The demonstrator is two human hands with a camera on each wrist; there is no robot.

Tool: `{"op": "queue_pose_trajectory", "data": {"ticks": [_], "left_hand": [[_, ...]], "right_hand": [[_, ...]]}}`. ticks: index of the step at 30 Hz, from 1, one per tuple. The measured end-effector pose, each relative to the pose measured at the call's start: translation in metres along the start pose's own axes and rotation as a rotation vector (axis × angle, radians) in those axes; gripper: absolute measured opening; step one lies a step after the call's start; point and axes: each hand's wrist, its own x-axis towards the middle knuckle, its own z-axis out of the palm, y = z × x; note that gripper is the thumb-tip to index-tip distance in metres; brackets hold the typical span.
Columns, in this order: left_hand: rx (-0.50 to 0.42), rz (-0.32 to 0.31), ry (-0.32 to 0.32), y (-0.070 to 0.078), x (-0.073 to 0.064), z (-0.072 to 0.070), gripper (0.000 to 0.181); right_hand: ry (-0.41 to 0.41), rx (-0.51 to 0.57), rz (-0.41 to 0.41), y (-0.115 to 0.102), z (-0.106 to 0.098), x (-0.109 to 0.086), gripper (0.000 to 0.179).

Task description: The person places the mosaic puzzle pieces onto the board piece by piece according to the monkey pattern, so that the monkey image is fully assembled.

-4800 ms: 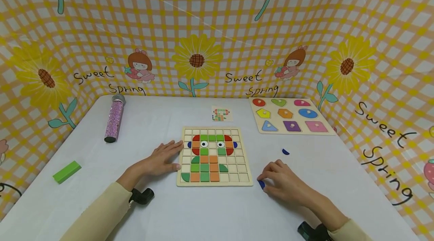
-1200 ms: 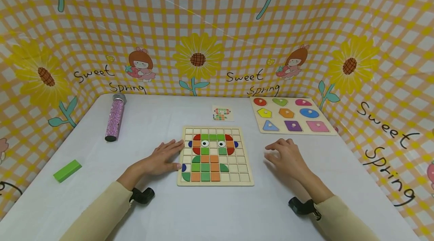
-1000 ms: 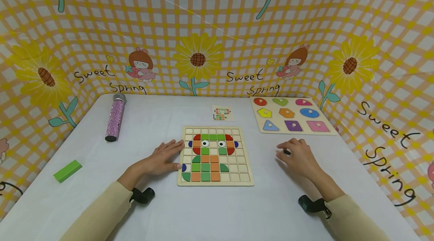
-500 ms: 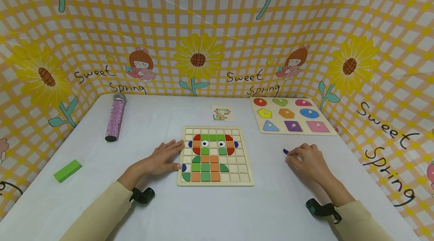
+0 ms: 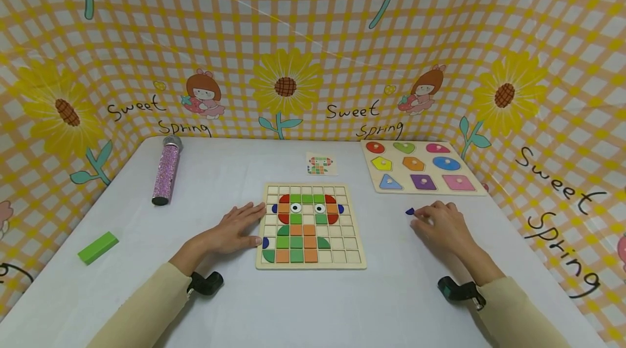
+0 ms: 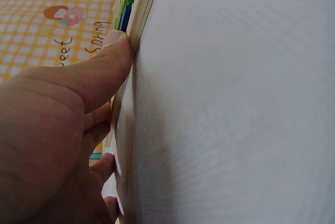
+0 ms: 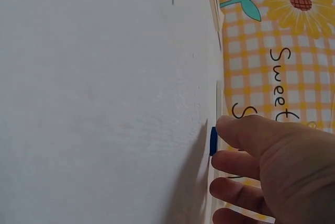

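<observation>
With thumb and fingertips, my right hand (image 5: pixel 445 231) pinches a blue half-circle tile (image 5: pixel 409 211), right of the wooden grid board (image 5: pixel 337 267). The right wrist view shows that tile edge-on between thumb and index finger, close over the white tabletop. My left hand (image 5: pixel 232 231) lies with extended fingers against the board's left edge, its thumb on the rim beside a blue half-circle (image 5: pixel 265 242) seated in a cell. Red, green and orange tiles and two eye tiles (image 5: pixel 295 207) form a figure on the board, with a blue half-circle at either side of the head.
Behind the board lies a small pattern card (image 5: pixel 321 163) showing a similar figure. A shape puzzle with knobs (image 5: pixel 423 167) is at the back right. On the left are a glittery pink microphone (image 5: pixel 166 171) and a green block (image 5: pixel 98 248).
A blue half-circle from the right hand now sits in the board's left column. The right hand moved back right and picked up the other blue half-circle. My left hand stayed put.
</observation>
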Motion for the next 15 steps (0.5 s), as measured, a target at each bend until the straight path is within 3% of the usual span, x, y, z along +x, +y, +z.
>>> {"op": "queue_pose_trajectory", "data": {"ticks": [15], "left_hand": [[0.009,-0.018,-0.012,-0.001,0.001,0.001,0.074]], "right_hand": [[-0.054,-0.028,0.01,0.001,0.003,0.024,0.028]]}}
